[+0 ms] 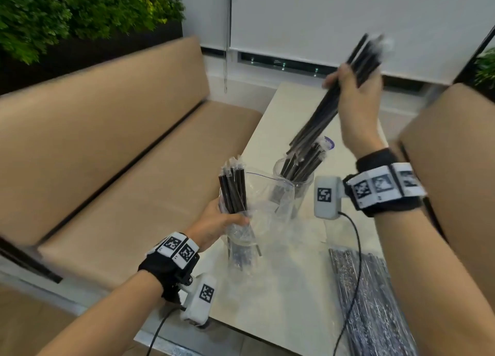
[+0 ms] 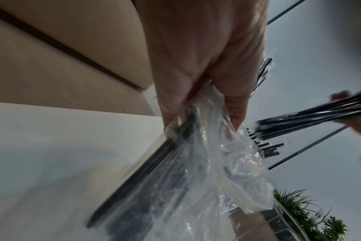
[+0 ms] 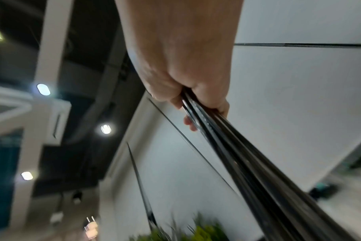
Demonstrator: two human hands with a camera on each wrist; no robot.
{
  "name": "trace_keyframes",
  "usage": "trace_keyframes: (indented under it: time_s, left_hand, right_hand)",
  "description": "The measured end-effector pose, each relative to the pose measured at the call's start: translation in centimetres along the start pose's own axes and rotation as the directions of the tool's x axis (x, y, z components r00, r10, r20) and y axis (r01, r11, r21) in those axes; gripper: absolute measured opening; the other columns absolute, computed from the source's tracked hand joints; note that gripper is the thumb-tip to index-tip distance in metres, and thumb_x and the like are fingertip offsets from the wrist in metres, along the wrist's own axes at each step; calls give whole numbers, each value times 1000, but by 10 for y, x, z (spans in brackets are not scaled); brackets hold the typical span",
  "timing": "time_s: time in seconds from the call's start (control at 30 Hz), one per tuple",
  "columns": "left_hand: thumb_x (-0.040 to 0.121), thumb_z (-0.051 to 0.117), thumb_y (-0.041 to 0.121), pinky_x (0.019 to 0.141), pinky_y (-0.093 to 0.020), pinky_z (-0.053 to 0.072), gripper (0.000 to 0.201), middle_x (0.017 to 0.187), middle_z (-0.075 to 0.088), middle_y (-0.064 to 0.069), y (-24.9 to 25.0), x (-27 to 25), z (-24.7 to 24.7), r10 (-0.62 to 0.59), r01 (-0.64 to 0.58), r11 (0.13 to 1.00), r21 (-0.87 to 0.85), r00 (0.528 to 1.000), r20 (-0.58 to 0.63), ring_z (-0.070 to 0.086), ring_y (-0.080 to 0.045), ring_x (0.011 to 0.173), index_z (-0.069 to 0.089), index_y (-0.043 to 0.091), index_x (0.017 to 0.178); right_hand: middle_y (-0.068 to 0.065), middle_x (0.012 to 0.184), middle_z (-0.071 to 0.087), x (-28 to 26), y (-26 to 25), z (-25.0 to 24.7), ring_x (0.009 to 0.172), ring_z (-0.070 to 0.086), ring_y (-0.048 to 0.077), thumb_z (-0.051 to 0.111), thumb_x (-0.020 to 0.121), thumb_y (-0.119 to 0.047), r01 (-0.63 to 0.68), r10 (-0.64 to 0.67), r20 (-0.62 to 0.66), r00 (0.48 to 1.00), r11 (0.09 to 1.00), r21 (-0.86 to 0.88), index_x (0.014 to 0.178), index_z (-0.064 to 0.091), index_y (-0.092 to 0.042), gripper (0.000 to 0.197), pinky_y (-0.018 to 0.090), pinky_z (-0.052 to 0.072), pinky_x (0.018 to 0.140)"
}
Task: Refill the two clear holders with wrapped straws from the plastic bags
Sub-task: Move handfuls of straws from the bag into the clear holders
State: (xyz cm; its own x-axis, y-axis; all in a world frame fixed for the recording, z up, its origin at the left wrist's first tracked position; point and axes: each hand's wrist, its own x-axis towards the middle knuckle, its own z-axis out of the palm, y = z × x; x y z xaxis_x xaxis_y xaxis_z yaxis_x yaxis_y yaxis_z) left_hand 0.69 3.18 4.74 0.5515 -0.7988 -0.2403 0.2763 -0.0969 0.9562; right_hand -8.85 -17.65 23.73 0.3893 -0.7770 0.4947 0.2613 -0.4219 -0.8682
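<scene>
Second straw bag [image 1: 375, 296] beside tan bench [image 1: 112, 152]

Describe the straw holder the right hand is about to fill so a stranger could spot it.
On the pale table by the tan bench, find the clear round holder farther from the camera. Unlike the bag-draped holder the left hand grips, it stands uncovered beneath the right hand's black straw bundle.

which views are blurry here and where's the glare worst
Head view: motion blur smears the right hand and the top of its straw bundle; the left hand is sharper. Left wrist view: the plastic bag is streaked, with bright glints on its creases. Right wrist view: the straws smear towards the lower corner, and the ceiling lights bloom.
</scene>
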Motion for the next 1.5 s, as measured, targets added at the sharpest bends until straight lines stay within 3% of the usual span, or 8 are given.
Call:
trace_keyframes:
  time_s: [0.37,0.5,0.7,0.9,1.03,1.13,1.3,1.5]
  left_hand:
    - [72,68,-20,73,-27,55,48,92,71,-4,-3,-4,-9,-9,8,999,-49,1000,-26,68,-19,89,59,9,110]
    - [72,67,-20,73,-29,55,50,91,72,-2,-3,-3,-11,-15,14,998,-69,1000,-8,69,-19,90,58,7,114]
    - [73,66,-19,65,-21,55,48,90,71,-3,-1,-1,-12,-3,3,999,-45,1000,9,70,-12,80,59,8,112]
    - [72,68,-19,71,-25,55,46,91,72,-4,1,3,-15,4,-4,1000,-12,1000,14,69,-17,85,61,8,109]
    - [73,69,-17,75,-29,56,43,95,71,-9,0,5,-17,-4,4,1000,16,1000,2,69,-21,89,63,8,108]
    - [73,71,-13,78,-31,55,48,101,71,-10,-1,7,-17,-10,10,1000,20,1000,11,68,-25,96,60,6,115]
    - [77,73,-3,89,-31,54,40,107,72,-7,5,7,2,49,-61,990,126,994,99,67,-20,103,66,16,111]
    - [78,74,-1,84,-24,54,38,105,73,-4,8,5,13,44,-81,978,193,981,187,67,-15,99,66,17,111]
  right_hand:
    - [14,100,70,-18,84,3,91,71,28,66,78,-13,-240,228,-94,969,958,-157,109,45,-19,37,48,57,87]
    - [10,110,62,-4,72,-4,83,66,22,65,80,-5,-123,102,-108,989,970,-209,134,36,-23,64,32,56,74]
    - [3,117,66,4,61,-11,102,63,12,55,92,-15,-6,-11,-39,999,913,-407,124,61,-12,33,6,47,78]
    - [9,135,63,-19,57,-16,123,59,25,44,103,-30,158,85,313,946,723,-673,134,58,-9,40,38,41,108]
    - [5,118,71,-61,42,-18,100,65,19,50,100,-17,186,-139,124,982,786,-590,123,65,-9,29,20,43,93]
    - [-4,104,72,-110,37,-11,92,67,6,55,96,-12,109,-37,169,985,890,-443,113,67,-12,21,10,48,84]
    - [-9,123,60,-158,68,19,113,58,7,71,86,-36,-171,365,482,796,901,-399,133,49,-26,54,23,47,95]
    - [5,95,66,-160,91,40,92,64,21,71,82,-39,-192,326,313,892,900,-392,98,62,-15,30,39,55,81]
